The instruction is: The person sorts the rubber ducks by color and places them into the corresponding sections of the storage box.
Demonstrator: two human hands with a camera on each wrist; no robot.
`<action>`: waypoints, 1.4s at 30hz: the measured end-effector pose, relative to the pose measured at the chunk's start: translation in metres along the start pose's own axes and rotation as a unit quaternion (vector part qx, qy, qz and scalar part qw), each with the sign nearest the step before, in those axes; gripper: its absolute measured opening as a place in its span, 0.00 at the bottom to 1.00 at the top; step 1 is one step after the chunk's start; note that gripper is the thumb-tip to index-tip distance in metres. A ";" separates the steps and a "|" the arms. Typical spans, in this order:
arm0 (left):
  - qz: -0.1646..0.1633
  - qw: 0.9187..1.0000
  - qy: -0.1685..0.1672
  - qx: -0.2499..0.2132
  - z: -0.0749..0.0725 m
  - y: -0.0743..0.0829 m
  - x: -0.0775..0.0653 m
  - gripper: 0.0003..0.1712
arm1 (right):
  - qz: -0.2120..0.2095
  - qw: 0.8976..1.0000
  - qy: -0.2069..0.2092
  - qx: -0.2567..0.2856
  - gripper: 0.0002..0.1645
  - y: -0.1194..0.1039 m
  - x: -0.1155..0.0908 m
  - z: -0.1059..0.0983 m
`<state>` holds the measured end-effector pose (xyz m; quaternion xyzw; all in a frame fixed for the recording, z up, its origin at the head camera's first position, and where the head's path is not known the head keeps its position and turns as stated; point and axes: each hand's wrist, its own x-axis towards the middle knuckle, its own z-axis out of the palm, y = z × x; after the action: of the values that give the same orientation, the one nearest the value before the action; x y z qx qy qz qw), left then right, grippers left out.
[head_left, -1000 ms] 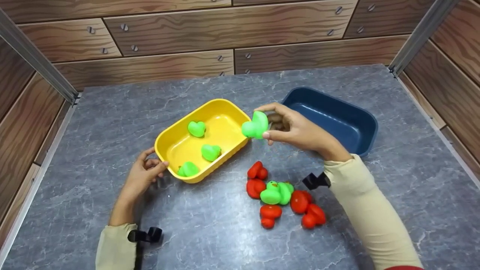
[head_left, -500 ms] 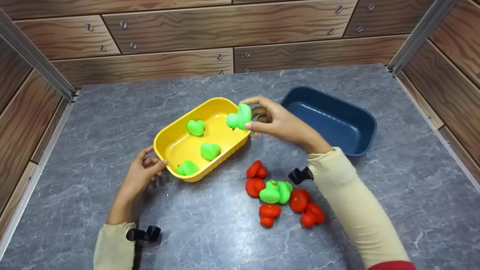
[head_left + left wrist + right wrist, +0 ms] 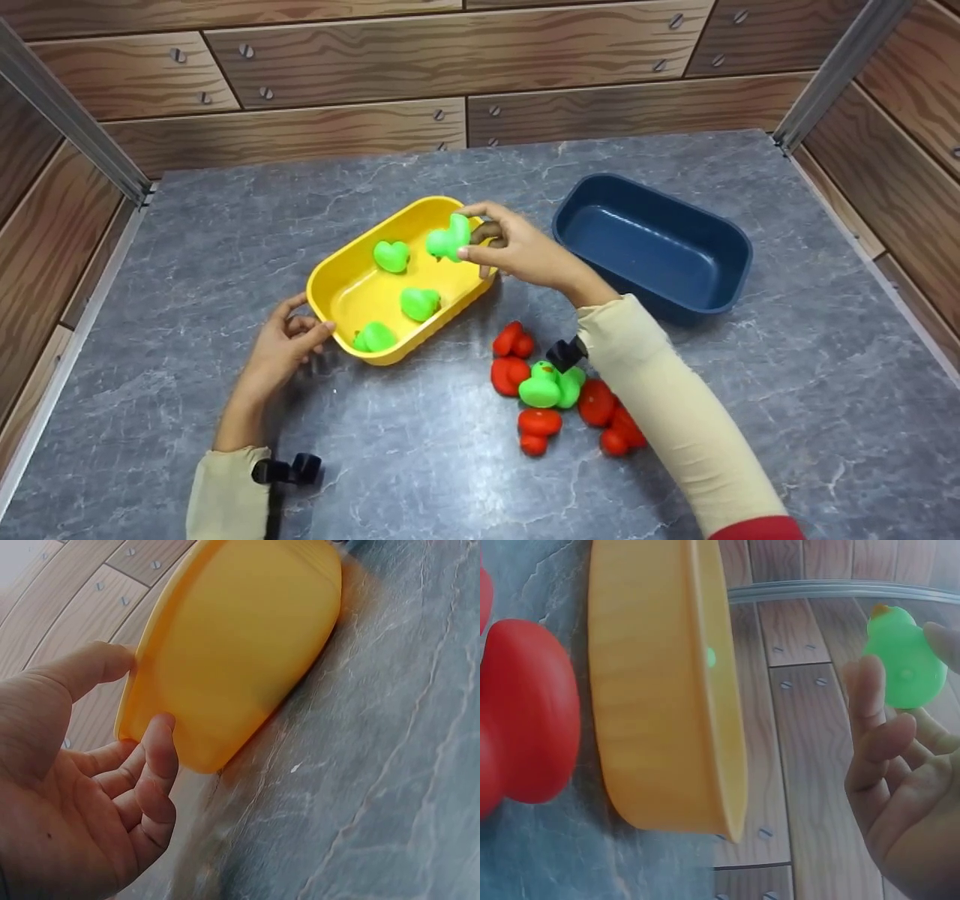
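My right hand (image 3: 529,251) pinches a green rubber duck (image 3: 450,238) between thumb and fingers, over the right end of a yellow tub (image 3: 352,259). In the right wrist view this duck (image 3: 906,664) shows its orange beak and round underside above the tub's rim. Inside the tub lie three more green ducks (image 3: 391,256). My left hand (image 3: 281,345) holds the tub's near left end, thumb and forefinger at the rim; the left wrist view shows its other fingers (image 3: 154,802) curled beside the wall.
A dark blue tub (image 3: 652,247) stands at the back right. Several red rubber ducks (image 3: 540,427) and two green ducks (image 3: 541,384) cluster on the grey marbled table (image 3: 420,465), partly under my right sleeve. Wood-patterned walls (image 3: 337,64) enclose the back and sides.
My right hand has carried the green duck leftward, from the yellow tub's right rim to over its inside. My left hand and the tub have stayed in place.
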<state>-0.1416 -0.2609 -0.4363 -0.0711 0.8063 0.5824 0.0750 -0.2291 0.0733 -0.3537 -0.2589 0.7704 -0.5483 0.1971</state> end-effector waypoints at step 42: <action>-0.003 1.000 0.000 0.014 -0.001 0.001 0.000 0.39 | 0.086 0.991 0.036 -0.100 0.35 0.015 0.024 0.002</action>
<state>-0.1416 -0.2613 -0.4354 -0.0726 0.8139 0.5712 0.0779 -0.2497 0.0614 -0.3689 -0.1902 0.8473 -0.4584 0.1890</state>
